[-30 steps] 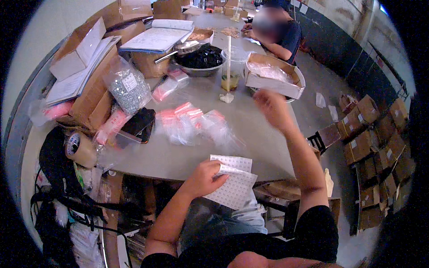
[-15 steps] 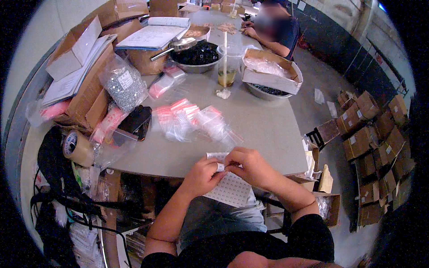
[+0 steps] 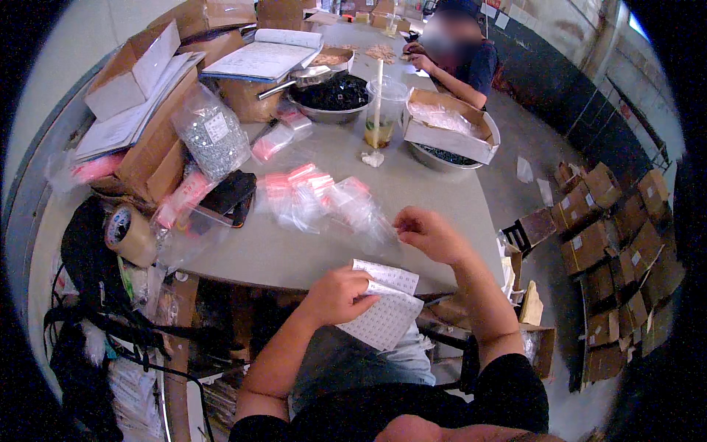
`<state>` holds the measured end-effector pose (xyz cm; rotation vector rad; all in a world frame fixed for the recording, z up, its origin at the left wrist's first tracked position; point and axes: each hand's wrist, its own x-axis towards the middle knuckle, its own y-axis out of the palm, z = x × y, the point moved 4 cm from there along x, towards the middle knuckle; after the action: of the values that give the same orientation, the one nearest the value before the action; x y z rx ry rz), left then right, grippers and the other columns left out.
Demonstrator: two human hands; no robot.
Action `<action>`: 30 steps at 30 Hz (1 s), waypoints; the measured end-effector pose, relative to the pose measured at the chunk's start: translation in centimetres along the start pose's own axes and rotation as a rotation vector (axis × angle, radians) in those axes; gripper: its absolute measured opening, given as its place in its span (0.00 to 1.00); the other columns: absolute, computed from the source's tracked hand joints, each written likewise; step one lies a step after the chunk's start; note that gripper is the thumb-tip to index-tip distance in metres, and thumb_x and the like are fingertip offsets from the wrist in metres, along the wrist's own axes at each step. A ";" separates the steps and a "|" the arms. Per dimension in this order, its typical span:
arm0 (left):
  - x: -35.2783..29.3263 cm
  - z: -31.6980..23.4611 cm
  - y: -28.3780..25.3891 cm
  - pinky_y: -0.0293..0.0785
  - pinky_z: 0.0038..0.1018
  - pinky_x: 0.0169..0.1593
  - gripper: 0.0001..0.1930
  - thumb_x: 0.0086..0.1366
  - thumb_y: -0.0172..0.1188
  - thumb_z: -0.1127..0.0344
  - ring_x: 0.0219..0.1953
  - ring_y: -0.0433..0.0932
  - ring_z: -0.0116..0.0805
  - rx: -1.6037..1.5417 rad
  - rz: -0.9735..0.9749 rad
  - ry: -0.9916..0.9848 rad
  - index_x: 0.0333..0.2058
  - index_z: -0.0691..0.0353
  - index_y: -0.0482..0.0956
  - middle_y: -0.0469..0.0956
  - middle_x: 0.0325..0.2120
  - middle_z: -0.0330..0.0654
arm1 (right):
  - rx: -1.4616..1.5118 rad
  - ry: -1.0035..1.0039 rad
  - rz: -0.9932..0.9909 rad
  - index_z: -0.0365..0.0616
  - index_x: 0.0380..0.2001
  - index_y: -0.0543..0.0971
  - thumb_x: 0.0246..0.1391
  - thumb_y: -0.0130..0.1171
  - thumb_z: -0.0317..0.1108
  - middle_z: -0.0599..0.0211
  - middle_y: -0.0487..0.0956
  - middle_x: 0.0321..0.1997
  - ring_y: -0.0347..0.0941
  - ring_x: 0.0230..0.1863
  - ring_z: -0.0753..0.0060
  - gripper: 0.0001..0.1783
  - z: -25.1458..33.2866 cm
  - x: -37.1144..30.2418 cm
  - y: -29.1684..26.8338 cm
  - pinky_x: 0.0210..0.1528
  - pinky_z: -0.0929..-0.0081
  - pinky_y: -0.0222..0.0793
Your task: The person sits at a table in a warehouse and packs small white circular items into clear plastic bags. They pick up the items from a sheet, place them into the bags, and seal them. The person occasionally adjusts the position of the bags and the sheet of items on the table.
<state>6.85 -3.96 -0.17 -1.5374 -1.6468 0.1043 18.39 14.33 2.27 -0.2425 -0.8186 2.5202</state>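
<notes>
Cluttered grey worktop (image 3: 309, 250) in a packing room

A round metal bowl of black parts (image 3: 335, 96) sits beside a clear plastic cup with a straw (image 3: 383, 110); a brown tape roll (image 3: 129, 232) hangs at the left edge, an open white notebook (image 3: 261, 55) tops cardboard boxes, and small brown cartons (image 3: 611, 221) litter the floor.

The right hand (image 3: 429, 233), which a moment ago met the left hand (image 3: 340, 293) over the label sheet (image 3: 385, 309), now sits apart. It rests by the clear bags (image 3: 324, 195).

White label sheet (image 3: 383, 309) at the table edge — clear, red-topped bags (image 3: 317, 193) beyond, brown cartons (image 3: 611, 221) right.
</notes>
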 end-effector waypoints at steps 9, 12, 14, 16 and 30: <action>-0.6 0.1 0.0 0.73 0.37 0.36 0.13 0.56 0.63 0.62 0.31 0.75 0.49 0.030 -0.040 0.004 0.20 0.64 0.71 0.76 0.28 0.46 | -0.513 0.027 -0.190 0.42 0.37 0.72 0.41 0.65 0.27 0.54 0.73 0.38 0.73 0.37 0.51 0.18 1.6 1.1 1.6 0.40 0.61 0.69; -0.5 0.2 0.2 0.72 0.38 0.36 0.14 0.56 0.63 0.63 0.30 0.75 0.49 0.034 -0.043 0.028 0.20 0.64 0.71 0.76 0.27 0.46 | -0.586 0.088 -0.136 0.43 0.38 0.72 0.42 0.65 0.29 0.55 0.74 0.36 0.74 0.37 0.51 0.18 0.9 0.9 -0.5 0.39 0.61 0.69; -0.4 0.3 0.2 0.72 0.38 0.35 0.14 0.55 0.63 0.63 0.30 0.75 0.49 0.026 -0.041 0.039 0.20 0.64 0.70 0.76 0.27 0.46 | -0.564 0.071 -0.075 0.43 0.38 0.72 0.44 0.63 0.31 0.55 0.76 0.34 0.74 0.37 0.52 0.17 0.9 1.4 -0.7 0.39 0.61 0.69; -0.3 0.2 0.1 0.72 0.38 0.35 0.14 0.55 0.63 0.63 0.31 0.75 0.49 0.013 -0.043 0.045 0.19 0.64 0.70 0.76 0.27 0.46 | -0.460 0.036 0.013 0.43 0.39 0.71 0.45 0.62 0.32 0.55 0.77 0.33 0.74 0.36 0.52 0.16 1.0 2.5 0.3 0.38 0.61 0.69; -0.6 0.6 0.5 0.72 0.38 0.39 0.14 0.55 0.63 0.64 0.33 0.75 0.50 -0.043 -0.016 0.023 0.20 0.65 0.70 0.77 0.29 0.47 | -0.547 0.005 0.018 0.40 0.35 0.72 0.44 0.65 0.38 0.55 0.75 0.37 0.72 0.40 0.55 0.18 0.2 2.6 -0.6 0.44 0.64 0.68</action>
<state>6.77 -4.04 -1.10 -1.5516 -1.6530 0.0429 16.29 15.91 2.72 -0.4319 -1.4972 2.2578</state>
